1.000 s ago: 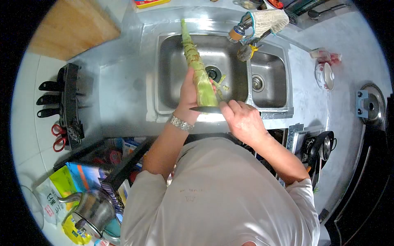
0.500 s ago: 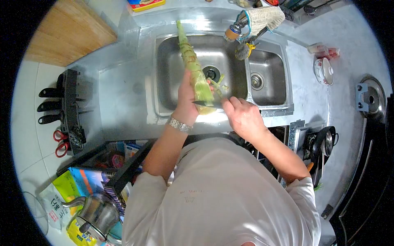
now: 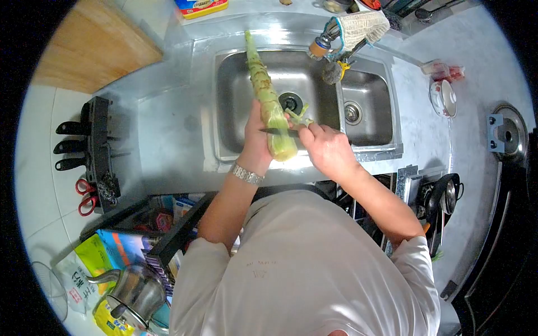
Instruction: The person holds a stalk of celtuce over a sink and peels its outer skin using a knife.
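A long pale-green celtuce stalk (image 3: 262, 84), ringed with leaf scars, lies slanted over the sink, its thick cut end toward me. My left hand (image 3: 258, 131), with a metal-band watch on the wrist, is wrapped around the lower part of the stalk from the left. In my right hand (image 3: 327, 147) is a knife (image 3: 278, 131); the fingers cover its handle. Its dark blade lies across the stalk a little above the thick end. Thin green peelings (image 3: 300, 115) rest in the sink beside the drain.
The steel sink (image 3: 230, 101) has a large and a small basin, with a faucet (image 3: 320, 47) and a draped cloth (image 3: 361, 27) behind. A knife rack (image 3: 96, 151) with red scissors hangs left. A kettle (image 3: 137, 291) stands lower left. A white pot (image 3: 443, 98) sits right.
The knife blade has moved up the stalk, away from the thick end. My right hand has shifted slightly with it. The left hand still grips the stalk, whose cut end now faces me more.
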A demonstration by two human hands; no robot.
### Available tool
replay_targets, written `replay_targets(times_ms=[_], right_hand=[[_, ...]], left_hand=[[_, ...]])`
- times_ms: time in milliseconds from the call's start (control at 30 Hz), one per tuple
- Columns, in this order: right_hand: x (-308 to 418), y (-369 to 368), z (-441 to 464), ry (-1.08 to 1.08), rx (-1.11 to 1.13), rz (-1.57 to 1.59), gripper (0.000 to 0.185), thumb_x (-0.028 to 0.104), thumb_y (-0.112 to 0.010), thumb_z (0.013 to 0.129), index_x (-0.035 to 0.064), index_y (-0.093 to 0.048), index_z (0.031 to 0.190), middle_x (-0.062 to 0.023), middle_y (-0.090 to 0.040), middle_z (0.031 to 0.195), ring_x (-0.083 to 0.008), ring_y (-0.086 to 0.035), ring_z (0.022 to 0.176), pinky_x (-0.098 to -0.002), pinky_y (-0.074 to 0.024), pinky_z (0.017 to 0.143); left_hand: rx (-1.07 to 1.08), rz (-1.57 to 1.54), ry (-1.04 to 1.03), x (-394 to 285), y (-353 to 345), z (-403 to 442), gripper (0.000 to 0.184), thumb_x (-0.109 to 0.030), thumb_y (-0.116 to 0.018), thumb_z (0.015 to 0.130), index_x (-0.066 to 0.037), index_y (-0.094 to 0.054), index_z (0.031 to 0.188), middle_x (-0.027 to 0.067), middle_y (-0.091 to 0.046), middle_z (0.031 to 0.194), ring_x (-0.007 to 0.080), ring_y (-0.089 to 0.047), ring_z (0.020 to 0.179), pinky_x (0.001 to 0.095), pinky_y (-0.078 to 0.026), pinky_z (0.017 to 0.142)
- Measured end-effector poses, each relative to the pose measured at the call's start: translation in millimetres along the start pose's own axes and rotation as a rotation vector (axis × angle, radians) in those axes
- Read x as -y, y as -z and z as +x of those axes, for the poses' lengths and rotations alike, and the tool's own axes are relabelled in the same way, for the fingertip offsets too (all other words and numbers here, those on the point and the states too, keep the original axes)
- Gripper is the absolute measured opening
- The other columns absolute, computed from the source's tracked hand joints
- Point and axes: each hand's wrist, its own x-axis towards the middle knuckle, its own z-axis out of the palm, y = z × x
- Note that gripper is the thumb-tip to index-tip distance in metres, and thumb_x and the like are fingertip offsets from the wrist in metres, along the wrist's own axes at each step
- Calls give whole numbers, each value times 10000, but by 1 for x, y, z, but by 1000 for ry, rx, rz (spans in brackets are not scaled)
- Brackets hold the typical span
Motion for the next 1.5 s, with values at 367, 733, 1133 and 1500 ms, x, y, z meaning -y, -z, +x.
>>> replay_targets(times_ms=[367,733,1133,1500], right_hand=[[-7,-13,20,-15,-41,30,170,81,-572,817,41,-546,980,-108,-617,811,-261,-683,656,-360,-556,541],[-10,-21,37,-10,-35,20,125,97,-590,812,51,-514,899,-100,-603,766,-271,-668,627,-371,-556,530],[-9,-27,50,6,-55,43,128,150,-608,836,56,-533,881,-94,-618,730,-267,-679,645,-374,-566,541],[-16,-30,57,24,-10,38,157,170,-599,852,49,-525,919,-116,-638,770,-288,-692,683,-386,-573,573]], left_hand=[[-11,-75,59,0,-6,2,493,-512,-340,1026,-71,-542,1115,123,-635,870,253,-640,790,386,-544,750],[-132,-15,2,-4,-20,-2,467,-509,-343,1025,-99,-552,1105,66,-625,920,219,-639,803,377,-559,700],[-116,55,-31,-12,-12,-1,476,-522,-343,1020,-99,-559,1058,70,-641,816,216,-641,664,358,-557,583],[-136,90,-42,-15,-5,6,530,-550,-337,1009,-69,-552,1061,112,-654,790,239,-650,618,364,-550,560]])
